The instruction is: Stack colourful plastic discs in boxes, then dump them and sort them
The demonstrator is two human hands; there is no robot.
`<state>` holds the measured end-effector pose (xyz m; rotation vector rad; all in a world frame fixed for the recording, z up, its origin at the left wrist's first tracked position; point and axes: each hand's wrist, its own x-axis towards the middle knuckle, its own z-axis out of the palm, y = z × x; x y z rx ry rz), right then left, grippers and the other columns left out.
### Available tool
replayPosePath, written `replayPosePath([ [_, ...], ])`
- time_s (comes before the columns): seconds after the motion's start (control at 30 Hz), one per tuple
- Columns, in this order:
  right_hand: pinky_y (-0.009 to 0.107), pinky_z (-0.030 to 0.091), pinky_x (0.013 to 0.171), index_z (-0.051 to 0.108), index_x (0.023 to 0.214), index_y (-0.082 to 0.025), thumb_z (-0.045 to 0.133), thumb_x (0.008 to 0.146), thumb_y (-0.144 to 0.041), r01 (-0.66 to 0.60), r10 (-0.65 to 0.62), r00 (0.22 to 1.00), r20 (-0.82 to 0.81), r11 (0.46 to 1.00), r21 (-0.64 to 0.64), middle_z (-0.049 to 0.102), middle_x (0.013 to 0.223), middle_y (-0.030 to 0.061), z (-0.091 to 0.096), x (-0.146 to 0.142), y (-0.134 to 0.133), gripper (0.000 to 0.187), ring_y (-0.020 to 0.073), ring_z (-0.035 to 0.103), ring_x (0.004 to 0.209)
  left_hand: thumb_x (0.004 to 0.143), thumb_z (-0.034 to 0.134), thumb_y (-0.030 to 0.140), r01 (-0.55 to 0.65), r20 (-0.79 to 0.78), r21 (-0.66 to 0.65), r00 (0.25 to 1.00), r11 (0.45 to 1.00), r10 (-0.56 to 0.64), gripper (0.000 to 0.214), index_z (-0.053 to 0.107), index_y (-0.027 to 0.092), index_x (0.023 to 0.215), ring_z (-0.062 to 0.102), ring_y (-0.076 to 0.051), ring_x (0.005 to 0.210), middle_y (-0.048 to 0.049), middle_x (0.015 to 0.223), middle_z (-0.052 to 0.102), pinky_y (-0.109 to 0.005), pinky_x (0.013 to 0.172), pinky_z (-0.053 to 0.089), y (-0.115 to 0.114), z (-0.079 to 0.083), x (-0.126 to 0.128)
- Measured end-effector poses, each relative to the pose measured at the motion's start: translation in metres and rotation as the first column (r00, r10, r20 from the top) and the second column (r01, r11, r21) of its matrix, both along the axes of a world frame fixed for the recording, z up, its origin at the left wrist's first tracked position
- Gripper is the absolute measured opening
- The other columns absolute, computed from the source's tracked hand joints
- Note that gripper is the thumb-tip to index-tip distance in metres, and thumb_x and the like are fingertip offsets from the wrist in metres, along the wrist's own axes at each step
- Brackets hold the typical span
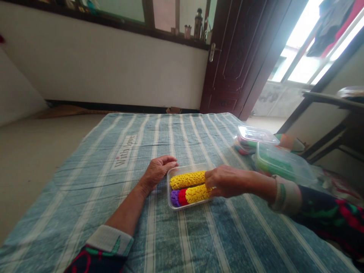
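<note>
A clear plastic container [168, 195] lies on the striped cloth, holding two long rows of small, tightly packed pieces. The back row [187, 180] is all yellow. In the front row, a purple section [175, 198] and a red section [183, 196] lead into a yellow section [196, 193]. My right hand [223, 181] reaches over the container's right end, its fingers closed around the ends of the yellow rows; its fingertips are partly hidden. My left hand [159, 171] rests on the cloth by the back left corner, fingers loosely curved and nothing visible in them.
Striped blue-and-white cloth [113, 204] covers the surface. To the right sit a lidded clear box [257, 134] and another clear box with green contents [284, 163]. Behind are a brown door [236, 49] and a sill with a dark flask [198, 23]. A dark rack [335, 102] stands at right.
</note>
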<state>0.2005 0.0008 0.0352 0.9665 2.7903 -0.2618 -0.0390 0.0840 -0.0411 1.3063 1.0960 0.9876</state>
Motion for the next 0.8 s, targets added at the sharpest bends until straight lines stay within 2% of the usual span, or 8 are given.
replayPosePath([
  [0.23, 0.024, 0.033, 0.058, 0.066, 0.085, -0.014, 0.063, 0.082, -0.019, -0.016, 0.015, 1.0, 0.023, 0.999, 0.045, 0.064, 0.088, 0.0045, -0.0022, -0.0009, 0.0006, 0.007, 0.0092, 0.05, 0.065, 0.06, 0.076, 0.036, -0.013, -0.023, 0.013, 1.0, 1.0, 0.013, 0.029, 0.07, 0.017, 0.082, 0.069, -0.02, 0.075, -0.0042, 0.077, 0.074, -0.032, 0.073, 0.053, -0.0019, 0.0023, 0.0007],
  [0.43, 0.023, 0.033, 0.058, 0.065, 0.088, -0.014, 0.066, 0.08, -0.018, -0.007, 0.007, 1.0, -0.002, 0.999, 0.051, 0.064, 0.088, 0.0042, -0.0045, -0.0022, 0.0, 0.009, 0.0096, 0.051, 0.066, 0.06, 0.076, 0.035, -0.008, -0.015, -0.001, 1.0, 1.0, 0.008, 0.029, 0.07, 0.017, 0.082, 0.068, -0.017, 0.072, -0.0033, 0.077, 0.075, -0.03, 0.073, 0.052, -0.0009, 0.0006, 0.0002],
  [0.8, 0.024, 0.03, 0.056, 0.065, 0.082, -0.014, 0.061, 0.081, -0.017, -0.005, 0.006, 1.0, -0.029, 0.998, 0.064, 0.063, 0.086, 0.0042, -0.008, -0.0004, 0.0004, 0.005, 0.009, 0.046, 0.062, 0.062, 0.076, 0.034, 0.002, -0.033, 0.003, 0.999, 1.0, -0.002, 0.027, 0.07, 0.018, 0.083, 0.067, -0.017, 0.073, -0.0027, 0.078, 0.074, -0.028, 0.071, 0.051, 0.0003, -0.0002, 0.0001],
])
